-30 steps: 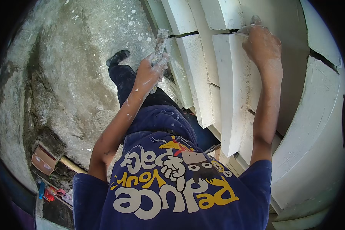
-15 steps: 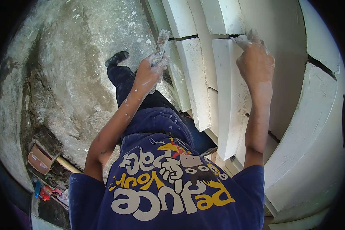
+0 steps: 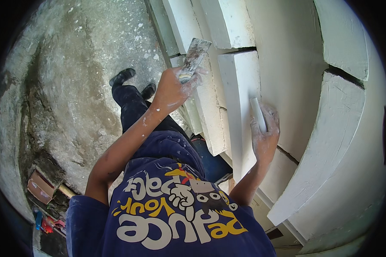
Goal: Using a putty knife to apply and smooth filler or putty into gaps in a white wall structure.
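Note:
My left hand [image 3: 179, 88], spotted with white residue, is closed round the handle of a putty knife [image 3: 196, 53]. Its worn, smeared blade points up and away, in front of the white wall ribs. My right hand [image 3: 266, 130], also whitened, grips a small white bar-shaped piece [image 3: 258, 115] between thumb and fingers; what it is made of I cannot tell. That hand is beside a long white raised rib [image 3: 240, 94] on the wall. A dark gap [image 3: 240, 50] separates this rib from the one beyond it.
More white ribs with dark joints line the right, including a broad curved one [image 3: 330, 132]. Rough concrete floor [image 3: 85, 85] with white splashes lies left. A cardboard box [image 3: 40, 187] and red and blue items [image 3: 47, 223] sit lower left. A dark blue object [image 3: 212, 160] stands by the wall.
My right hand has come back toward me from the far joint, and the white bar now shows in it. The putty knife has shifted right and turned, showing more blade. The view has shifted somewhat.

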Demonstrator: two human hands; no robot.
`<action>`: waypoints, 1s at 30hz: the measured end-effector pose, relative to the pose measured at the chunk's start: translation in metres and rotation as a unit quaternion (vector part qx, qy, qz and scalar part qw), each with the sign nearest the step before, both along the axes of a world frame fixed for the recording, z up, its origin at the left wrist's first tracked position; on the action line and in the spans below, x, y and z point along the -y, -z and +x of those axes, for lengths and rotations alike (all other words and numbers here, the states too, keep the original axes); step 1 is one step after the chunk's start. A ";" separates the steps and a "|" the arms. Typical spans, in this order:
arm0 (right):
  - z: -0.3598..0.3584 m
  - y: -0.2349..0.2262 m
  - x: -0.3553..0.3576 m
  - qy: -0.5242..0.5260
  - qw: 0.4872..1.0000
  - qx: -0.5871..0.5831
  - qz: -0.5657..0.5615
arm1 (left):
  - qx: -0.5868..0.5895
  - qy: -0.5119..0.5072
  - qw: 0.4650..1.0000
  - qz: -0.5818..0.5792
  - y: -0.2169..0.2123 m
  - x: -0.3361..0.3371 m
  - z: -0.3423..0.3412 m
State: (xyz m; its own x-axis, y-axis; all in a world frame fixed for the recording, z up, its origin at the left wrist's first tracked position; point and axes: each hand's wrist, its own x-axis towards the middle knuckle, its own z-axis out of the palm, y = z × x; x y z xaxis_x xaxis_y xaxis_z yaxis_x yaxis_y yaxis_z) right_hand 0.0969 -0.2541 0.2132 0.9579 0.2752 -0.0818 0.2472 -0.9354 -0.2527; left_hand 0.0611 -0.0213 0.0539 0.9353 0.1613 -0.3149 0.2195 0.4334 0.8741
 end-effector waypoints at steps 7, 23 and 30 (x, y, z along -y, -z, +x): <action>-0.030 0.020 0.029 0.042 0.996 0.067 0.029 | 0.182 0.057 0.909 0.371 -0.045 0.008 0.072; 0.018 0.021 -0.008 -0.100 0.980 0.152 0.081 | 0.158 0.054 0.929 0.331 -0.035 0.004 0.047; 0.086 0.000 -0.083 -0.211 0.962 0.161 -0.068 | 0.089 -0.061 0.988 0.110 -0.018 0.006 0.050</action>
State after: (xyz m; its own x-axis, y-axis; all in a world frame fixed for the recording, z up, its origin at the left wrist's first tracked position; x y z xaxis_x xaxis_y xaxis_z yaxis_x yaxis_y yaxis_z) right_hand 0.1830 -0.1710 0.2131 0.7450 0.6526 0.1382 0.6570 -0.7537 0.0173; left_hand 0.1111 -0.0270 0.0719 0.9422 0.3220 -0.0922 0.0119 0.2429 0.9700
